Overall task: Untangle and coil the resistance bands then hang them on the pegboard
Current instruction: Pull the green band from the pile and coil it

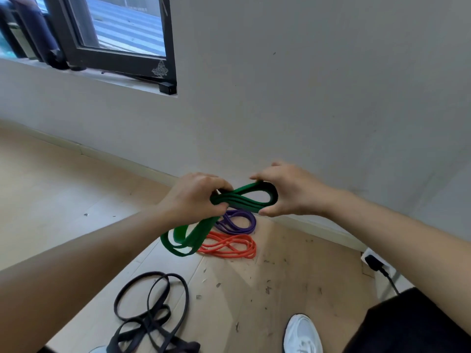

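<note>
A wide green resistance band is held up in front of me, folded into several layers. My left hand pinches the layers at their middle, and my right hand grips the looped end on the right. The band's other end hangs down in loops below my left hand. On the wooden floor lie a coiled purple band, a coiled orange band and a tangled black band. No pegboard is in view.
A plain grey wall stands straight ahead, with a dark-framed window at the upper left. A black plug and cable sit in a wall socket at the right. My white shoe is on the scuffed floor at the bottom.
</note>
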`<state>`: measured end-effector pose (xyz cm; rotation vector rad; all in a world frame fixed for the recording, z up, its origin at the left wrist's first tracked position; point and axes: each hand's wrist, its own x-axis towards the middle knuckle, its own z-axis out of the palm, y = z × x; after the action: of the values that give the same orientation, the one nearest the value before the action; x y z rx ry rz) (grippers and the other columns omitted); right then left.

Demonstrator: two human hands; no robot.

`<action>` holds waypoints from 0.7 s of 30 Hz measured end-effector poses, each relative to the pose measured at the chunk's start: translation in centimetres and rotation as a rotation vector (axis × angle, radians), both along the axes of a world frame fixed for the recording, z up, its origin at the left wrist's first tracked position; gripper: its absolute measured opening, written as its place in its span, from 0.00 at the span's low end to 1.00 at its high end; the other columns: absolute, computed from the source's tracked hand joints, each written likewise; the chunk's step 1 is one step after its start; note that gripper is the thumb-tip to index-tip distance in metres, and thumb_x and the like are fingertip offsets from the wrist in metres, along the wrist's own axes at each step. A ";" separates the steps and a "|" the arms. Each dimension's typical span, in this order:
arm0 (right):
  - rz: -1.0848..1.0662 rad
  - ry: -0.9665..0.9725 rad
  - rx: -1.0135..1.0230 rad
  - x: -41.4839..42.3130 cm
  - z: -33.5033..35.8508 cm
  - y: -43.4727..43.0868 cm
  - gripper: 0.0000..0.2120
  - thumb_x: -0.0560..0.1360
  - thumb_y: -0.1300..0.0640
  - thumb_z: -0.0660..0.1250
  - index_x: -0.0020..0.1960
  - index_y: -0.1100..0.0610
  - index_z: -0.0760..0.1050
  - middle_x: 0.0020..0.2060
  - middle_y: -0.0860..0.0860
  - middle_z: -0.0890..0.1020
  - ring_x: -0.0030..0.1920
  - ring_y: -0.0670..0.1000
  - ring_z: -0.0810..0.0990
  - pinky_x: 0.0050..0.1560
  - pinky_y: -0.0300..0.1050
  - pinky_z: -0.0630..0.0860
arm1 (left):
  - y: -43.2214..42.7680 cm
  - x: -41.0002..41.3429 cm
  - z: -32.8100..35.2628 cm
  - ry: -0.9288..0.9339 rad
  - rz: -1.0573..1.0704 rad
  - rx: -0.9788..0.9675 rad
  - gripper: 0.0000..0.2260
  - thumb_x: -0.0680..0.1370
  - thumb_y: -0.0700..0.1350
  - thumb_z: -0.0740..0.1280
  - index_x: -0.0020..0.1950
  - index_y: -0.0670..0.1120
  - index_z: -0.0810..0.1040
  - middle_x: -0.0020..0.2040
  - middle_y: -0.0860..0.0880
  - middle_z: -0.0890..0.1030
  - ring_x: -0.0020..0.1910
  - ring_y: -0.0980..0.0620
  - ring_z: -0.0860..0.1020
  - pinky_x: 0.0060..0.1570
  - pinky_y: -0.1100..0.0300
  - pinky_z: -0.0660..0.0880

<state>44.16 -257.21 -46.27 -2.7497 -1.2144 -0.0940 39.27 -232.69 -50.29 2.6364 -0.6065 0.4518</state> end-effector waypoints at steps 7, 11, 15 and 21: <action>-0.046 0.264 -0.077 0.9 -8.8 0.8 0.11 0.68 0.51 0.73 0.50 0.51 0.82 0.41 0.47 0.83 0.42 0.50 0.80 0.44 0.51 0.79 | -0.2 1.3 -6.2 0.287 -0.012 0.222 0.16 0.74 0.54 0.70 0.62 0.60 0.82 0.48 0.57 0.86 0.45 0.54 0.80 0.43 0.58 0.76; -0.131 0.396 -0.082 2.6 -14.1 0.7 0.10 0.68 0.54 0.73 0.50 0.51 0.82 0.42 0.47 0.83 0.43 0.49 0.80 0.45 0.50 0.79 | -1.5 2.1 -11.9 0.349 -0.013 0.182 0.14 0.77 0.53 0.70 0.63 0.58 0.82 0.53 0.57 0.84 0.46 0.57 0.77 0.40 0.61 0.70; -0.230 0.516 0.004 3.6 -21.7 -0.1 0.10 0.68 0.54 0.74 0.49 0.50 0.82 0.42 0.47 0.83 0.42 0.49 0.79 0.43 0.47 0.77 | -2.5 2.8 -19.1 0.394 0.021 0.114 0.14 0.76 0.51 0.71 0.62 0.59 0.82 0.52 0.58 0.84 0.49 0.58 0.80 0.37 0.69 0.67; -0.369 0.539 0.119 3.6 -33.1 -1.7 0.14 0.68 0.56 0.73 0.54 0.54 0.83 0.46 0.50 0.84 0.49 0.53 0.75 0.46 0.44 0.69 | -4.4 4.2 -28.7 0.499 0.136 0.046 0.12 0.73 0.51 0.72 0.56 0.58 0.84 0.48 0.57 0.85 0.48 0.52 0.82 0.43 0.55 0.77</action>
<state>47.76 -258.93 -79.37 -2.6026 -0.5437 0.4876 43.44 -237.07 -79.00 2.6922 -0.2802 -0.1889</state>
